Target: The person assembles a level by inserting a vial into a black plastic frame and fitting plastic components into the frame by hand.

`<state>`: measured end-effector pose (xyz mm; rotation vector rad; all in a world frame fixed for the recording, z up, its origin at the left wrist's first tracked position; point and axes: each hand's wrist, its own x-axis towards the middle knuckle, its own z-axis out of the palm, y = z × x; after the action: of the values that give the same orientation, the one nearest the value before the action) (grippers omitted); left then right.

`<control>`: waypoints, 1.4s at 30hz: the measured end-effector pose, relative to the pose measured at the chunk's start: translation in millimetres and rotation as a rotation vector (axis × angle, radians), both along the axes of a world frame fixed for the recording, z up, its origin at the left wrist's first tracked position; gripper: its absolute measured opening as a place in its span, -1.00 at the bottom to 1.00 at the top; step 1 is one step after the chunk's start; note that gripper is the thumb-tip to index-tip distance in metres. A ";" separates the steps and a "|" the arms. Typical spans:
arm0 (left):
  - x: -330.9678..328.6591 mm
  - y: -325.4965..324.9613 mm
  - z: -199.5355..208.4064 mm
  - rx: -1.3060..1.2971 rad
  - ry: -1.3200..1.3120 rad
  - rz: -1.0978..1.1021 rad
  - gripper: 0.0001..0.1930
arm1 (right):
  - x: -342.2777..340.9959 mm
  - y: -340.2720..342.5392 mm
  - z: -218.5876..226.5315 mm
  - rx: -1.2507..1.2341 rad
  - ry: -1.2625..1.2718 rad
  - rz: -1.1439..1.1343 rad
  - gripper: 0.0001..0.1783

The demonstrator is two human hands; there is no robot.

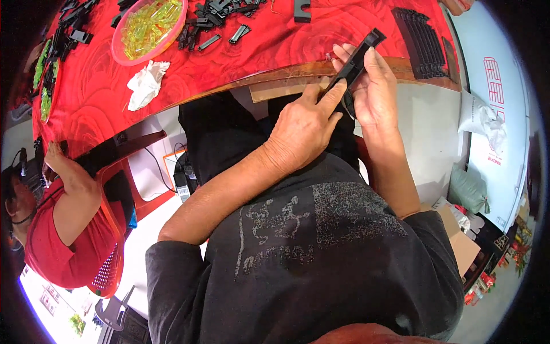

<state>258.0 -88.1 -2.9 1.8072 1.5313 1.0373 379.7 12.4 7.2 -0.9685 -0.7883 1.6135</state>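
A long, narrow black plastic piece [357, 62] slants up and to the right between my hands, just off the table's front edge. My left hand [306, 123] grips its lower end, with the index finger laid along it. Around the upper part, my right hand [375, 86] is closed, its thumb pressed on the side near the top. The lower tip is partly hidden behind my left fingers. What the piece is for cannot be made out.
A red rose-patterned cloth [229, 71] covers the table. On it are a pink bowl [115, 46] of yellow transparent tubes, a crumpled white tissue [146, 86], loose black parts [220, 10] and a row of long black pieces [421, 43]. Another person [74, 229] in red sits at left.
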 end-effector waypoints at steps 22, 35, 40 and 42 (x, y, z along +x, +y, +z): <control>0.7 2.1 -3.5 -0.178 -0.008 -0.110 -0.23 | -3.2 -11.6 1.5 0.080 -0.098 0.081 -0.71; 1.2 4.3 -5.9 -0.075 0.008 -0.073 -0.17 | -3.2 -18.4 3.9 0.045 -0.095 0.065 -0.76; 2.6 3.4 2.7 -0.114 0.028 -0.083 -0.17 | -0.5 -21.2 7.1 0.071 -0.096 0.066 -0.77; 1.9 4.1 1.1 -0.136 0.042 -0.089 -0.17 | 0.6 -20.8 5.9 0.073 -0.095 0.074 -0.78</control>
<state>259.9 -84.0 -1.8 1.7956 1.4941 0.8382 380.3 -8.4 13.1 -0.9792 -0.9511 1.6002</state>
